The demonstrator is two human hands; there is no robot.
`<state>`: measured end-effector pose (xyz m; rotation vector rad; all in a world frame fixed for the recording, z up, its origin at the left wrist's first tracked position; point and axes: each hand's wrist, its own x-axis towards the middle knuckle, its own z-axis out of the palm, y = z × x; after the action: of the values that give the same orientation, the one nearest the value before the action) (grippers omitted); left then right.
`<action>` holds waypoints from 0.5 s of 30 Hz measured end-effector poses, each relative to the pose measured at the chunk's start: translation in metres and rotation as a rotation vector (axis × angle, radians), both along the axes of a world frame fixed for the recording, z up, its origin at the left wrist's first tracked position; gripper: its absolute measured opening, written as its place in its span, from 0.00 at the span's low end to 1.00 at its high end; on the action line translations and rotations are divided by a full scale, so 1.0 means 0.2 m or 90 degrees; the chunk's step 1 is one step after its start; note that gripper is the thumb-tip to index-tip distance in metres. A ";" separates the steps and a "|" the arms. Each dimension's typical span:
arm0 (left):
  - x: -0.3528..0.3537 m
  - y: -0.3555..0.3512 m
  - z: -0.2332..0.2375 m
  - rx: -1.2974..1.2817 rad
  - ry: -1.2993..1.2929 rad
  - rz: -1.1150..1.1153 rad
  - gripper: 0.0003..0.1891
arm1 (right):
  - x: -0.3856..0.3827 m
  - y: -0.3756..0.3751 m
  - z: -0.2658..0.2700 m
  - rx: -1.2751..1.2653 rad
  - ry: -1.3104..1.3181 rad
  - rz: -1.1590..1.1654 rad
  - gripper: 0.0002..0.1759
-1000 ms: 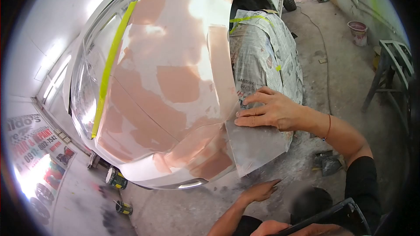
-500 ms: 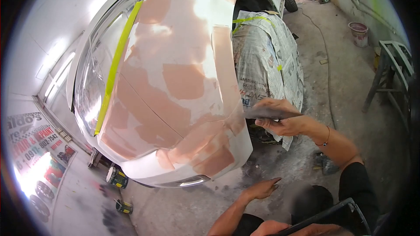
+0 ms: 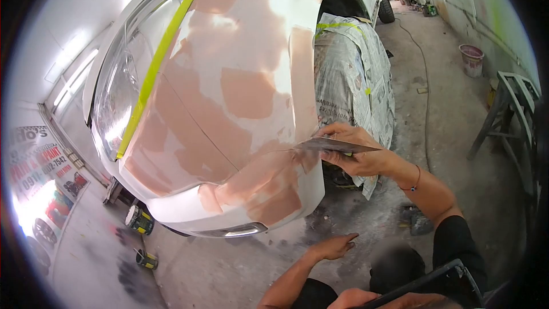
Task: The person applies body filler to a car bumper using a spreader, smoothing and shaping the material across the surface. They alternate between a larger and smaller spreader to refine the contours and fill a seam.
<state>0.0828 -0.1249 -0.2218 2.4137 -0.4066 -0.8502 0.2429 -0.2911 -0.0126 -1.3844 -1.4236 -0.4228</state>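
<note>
A white car front (image 3: 229, 80) with large pinkish-tan filler patches fills the view. My right hand (image 3: 357, 151) pinches a grey sheet of sandpaper (image 3: 334, 145), held nearly flat and edge-on, its tip at the rear edge of the bumper corner. My left hand (image 3: 334, 246) hangs low below the bumper, fingers loosely apart and holding nothing. The front wheel (image 3: 349, 74) behind the bumper is wrapped in newspaper with yellow-green tape.
Yellow-green masking tape (image 3: 154, 68) runs along the headlight edge. Two small cans (image 3: 139, 220) stand on the dusty concrete floor under the bumper. A bucket (image 3: 472, 59) and a metal stand (image 3: 506, 114) are at the right. More sandpaper (image 3: 414, 220) lies on the floor.
My right hand lifted the sandpaper off the bumper's side, where it lay pressed flat, and now holds it edge-on by the bumper corner. The left hand barely moved.
</note>
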 end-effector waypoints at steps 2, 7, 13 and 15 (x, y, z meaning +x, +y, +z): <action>0.00 0.00 0.00 -0.012 -0.016 0.006 0.27 | 0.01 0.02 0.01 0.019 -0.060 -0.010 0.15; -0.01 -0.02 0.09 0.017 -0.002 -0.002 0.27 | 0.00 -0.03 0.06 -0.054 -0.061 0.010 0.25; -0.01 -0.02 0.08 0.020 -0.035 -0.016 0.27 | 0.08 -0.03 0.00 -0.060 -0.119 0.064 0.34; 0.00 -0.02 0.08 0.022 -0.033 -0.012 0.27 | 0.04 -0.04 0.02 -0.046 -0.135 0.027 0.33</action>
<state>0.0820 -0.1298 -0.2052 2.4712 -0.4386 -0.8114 0.2512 -0.2990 -0.0095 -1.3958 -1.6514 -0.5065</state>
